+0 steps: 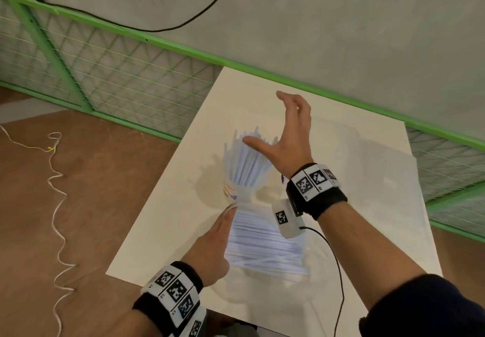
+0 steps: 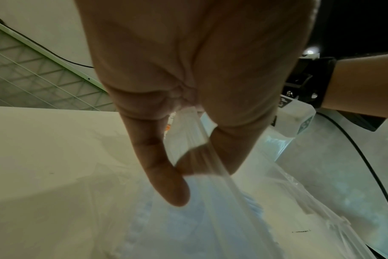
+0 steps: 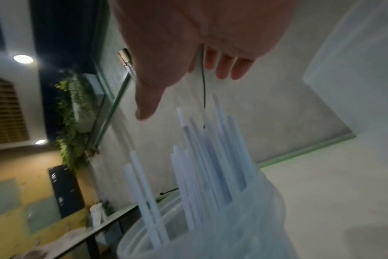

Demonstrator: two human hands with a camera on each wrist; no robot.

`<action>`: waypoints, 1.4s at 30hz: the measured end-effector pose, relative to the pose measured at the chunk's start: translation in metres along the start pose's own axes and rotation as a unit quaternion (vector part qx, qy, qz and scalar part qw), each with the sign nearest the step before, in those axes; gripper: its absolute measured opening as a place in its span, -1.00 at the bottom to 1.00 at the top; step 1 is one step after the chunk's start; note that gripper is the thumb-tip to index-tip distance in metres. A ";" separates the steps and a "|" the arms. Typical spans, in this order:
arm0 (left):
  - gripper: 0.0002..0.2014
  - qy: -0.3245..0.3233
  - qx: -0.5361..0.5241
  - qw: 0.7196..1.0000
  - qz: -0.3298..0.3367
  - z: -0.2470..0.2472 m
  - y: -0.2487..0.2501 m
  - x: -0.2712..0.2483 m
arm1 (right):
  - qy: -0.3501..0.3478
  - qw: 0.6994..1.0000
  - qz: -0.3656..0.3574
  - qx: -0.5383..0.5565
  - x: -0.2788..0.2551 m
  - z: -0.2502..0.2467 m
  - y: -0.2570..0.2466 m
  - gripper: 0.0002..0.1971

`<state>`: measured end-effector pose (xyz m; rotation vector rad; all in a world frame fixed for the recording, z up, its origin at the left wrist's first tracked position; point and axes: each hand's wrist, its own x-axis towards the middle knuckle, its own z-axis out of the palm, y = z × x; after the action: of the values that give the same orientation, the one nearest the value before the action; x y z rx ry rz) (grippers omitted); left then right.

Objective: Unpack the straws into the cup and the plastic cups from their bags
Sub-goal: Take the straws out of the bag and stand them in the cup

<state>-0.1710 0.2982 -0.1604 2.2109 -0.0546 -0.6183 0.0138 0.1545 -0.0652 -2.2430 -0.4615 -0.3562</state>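
A person's right hand [image 1: 288, 137] hovers with fingers spread and empty above a clear cup [image 1: 237, 192] packed with pale blue straws [image 1: 246, 158], which stands upright on a white table [image 1: 367, 218]. The left hand [image 1: 212, 247] pinches the edge of a clear plastic bag [image 2: 210, 149] between thumb and fingers; the bag of straws [image 1: 265, 244] lies flat on the table just beside the cup, nearer the person. Marker-tagged wristbands [image 1: 313, 181] wrap both wrists.
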 end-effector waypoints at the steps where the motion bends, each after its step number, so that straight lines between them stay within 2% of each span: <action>1: 0.11 0.001 -0.001 1.000 0.001 0.000 -0.001 0.000 | 0.013 0.999 -0.028 -0.014 -0.004 0.000 -0.001 -0.14; 3: 0.13 0.003 -0.002 1.000 0.001 0.000 -0.004 0.000 | -0.027 0.995 -0.063 -0.068 -0.016 0.004 -0.003 -0.25; 6: 0.13 0.004 -0.003 1.000 0.000 -0.001 -0.004 0.000 | -0.178 0.963 -0.077 -0.189 -0.036 0.018 0.001 -0.28; 7: 0.13 0.003 -0.004 1.000 -0.001 -0.001 -0.004 0.000 | -0.197 0.953 -0.087 -0.214 -0.040 0.021 0.004 -0.27; 13: 0.11 0.013 0.002 1.000 0.006 0.001 -0.004 0.002 | -0.131 0.968 -0.111 -0.184 -0.034 0.025 -0.006 -0.30; 17: 0.11 0.013 0.010 1.000 0.010 0.002 -0.004 0.001 | -0.200 0.928 -0.140 -0.282 -0.028 0.039 -0.008 -0.36; 19: 0.11 0.014 0.015 1.000 0.010 0.002 -0.004 0.000 | -0.221 0.919 -0.142 -0.295 -0.024 0.039 -0.009 -0.34; 21: 0.11 0.017 0.012 1.000 0.006 0.003 -0.004 0.000 | -0.212 0.929 -0.135 -0.270 -0.019 0.030 -0.014 -0.34; 23: 0.12 0.023 0.009 1.000 0.005 0.002 -0.006 -0.001 | -0.173 0.952 -0.132 -0.217 -0.017 0.017 -0.024 -0.40; 25: 0.12 0.020 0.003 1.000 0.000 0.003 -0.003 -0.001 | -0.106 0.967 -0.169 -0.160 -0.028 -0.004 -0.035 -0.50; 27: 0.11 0.019 0.006 1.000 -0.011 0.003 -0.001 -0.001 | -0.044 0.965 -0.242 -0.096 -0.055 -0.017 -0.043 -0.67; 28: 0.11 0.017 0.010 1.000 -0.017 0.003 0.000 -0.001 | -0.035 0.960 -0.267 -0.075 -0.075 -0.020 -0.044 -0.75; 30: 0.11 0.014 0.010 1.000 -0.026 0.006 0.000 0.002 | -0.073 0.954 -0.278 -0.085 -0.121 -0.019 -0.036 -0.82; 32: 0.12 0.008 0.004 1.000 -0.022 0.008 0.001 0.003 | -0.164 0.943 -0.244 -0.153 -0.166 -0.008 -0.013 -0.81; 35: 0.13 -0.002 0.010 1.000 -0.015 0.012 0.007 0.005 | -0.298 0.908 -0.136 -0.259 -0.219 0.012 0.029 -0.52; 38: 0.13 -0.005 0.017 1.000 -0.011 0.016 0.014 0.008 | -0.328 0.895 -0.056 -0.297 -0.245 0.022 0.052 -0.35; 42: 0.13 -0.001 0.026 1.000 -0.017 0.017 0.014 0.008 | -0.320 0.891 -0.006 -0.323 -0.253 0.030 0.053 -0.41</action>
<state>-0.1696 0.2746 -0.1627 2.2646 -0.0335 -0.6457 -0.1858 0.0917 -0.2199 -3.0052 -0.7815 0.3030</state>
